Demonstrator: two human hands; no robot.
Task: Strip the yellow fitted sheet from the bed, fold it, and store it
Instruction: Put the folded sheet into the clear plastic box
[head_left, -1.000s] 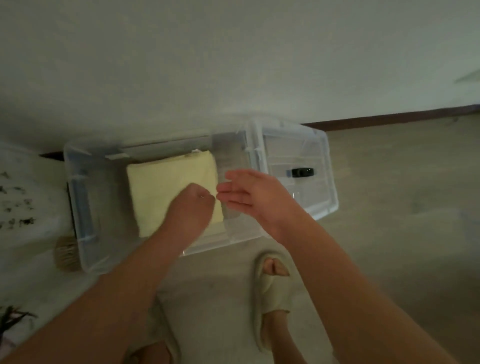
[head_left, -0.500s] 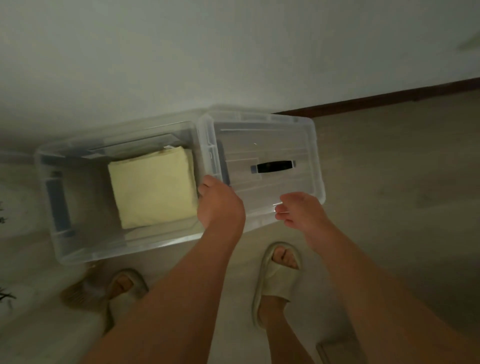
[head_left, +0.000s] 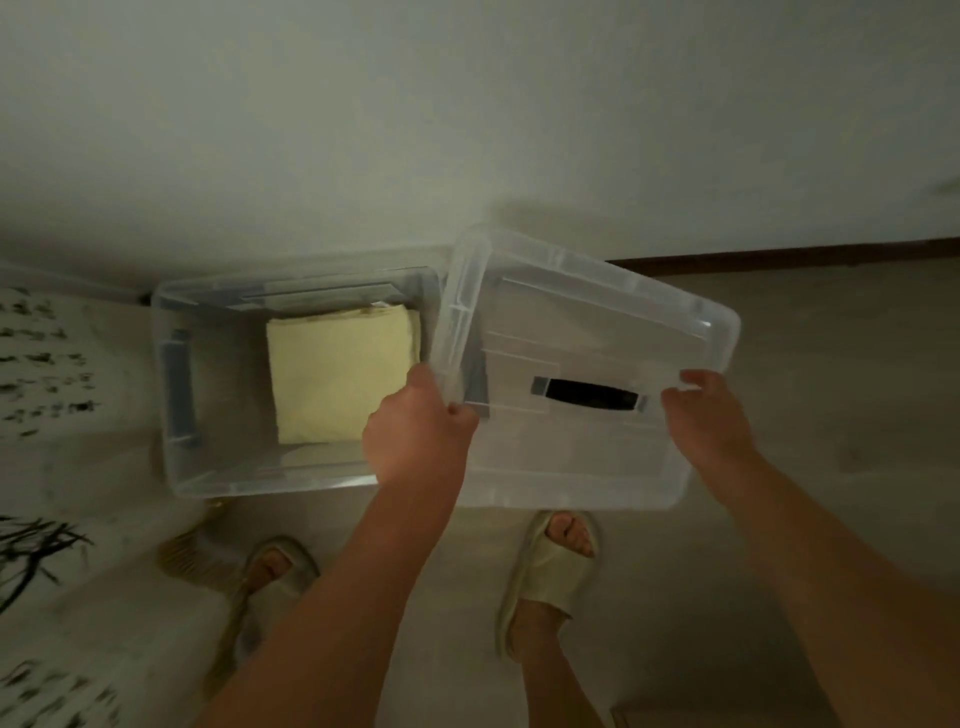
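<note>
The folded yellow fitted sheet (head_left: 340, 374) lies flat inside a clear plastic storage bin (head_left: 174, 395) on the floor by the wall. A clear lid (head_left: 582, 322) with a black handle slot is held tilted to the right of the bin, its left edge over the bin's right rim. My left hand (head_left: 415, 431) grips the lid's left edge. My right hand (head_left: 709, 415) grips its right edge near the front corner.
A white wall rises behind the bin, with a dark baseboard (head_left: 779, 260) at the right. My feet in pale slippers (head_left: 550, 571) stand on the light floor. A patterned white cloth (head_left: 47, 364) and a woven object (head_left: 187, 556) lie at the left.
Both hands left the sheet and took the lid's edges. The lid has been raised off the floor and tilted beside the bin. The view shifted right.
</note>
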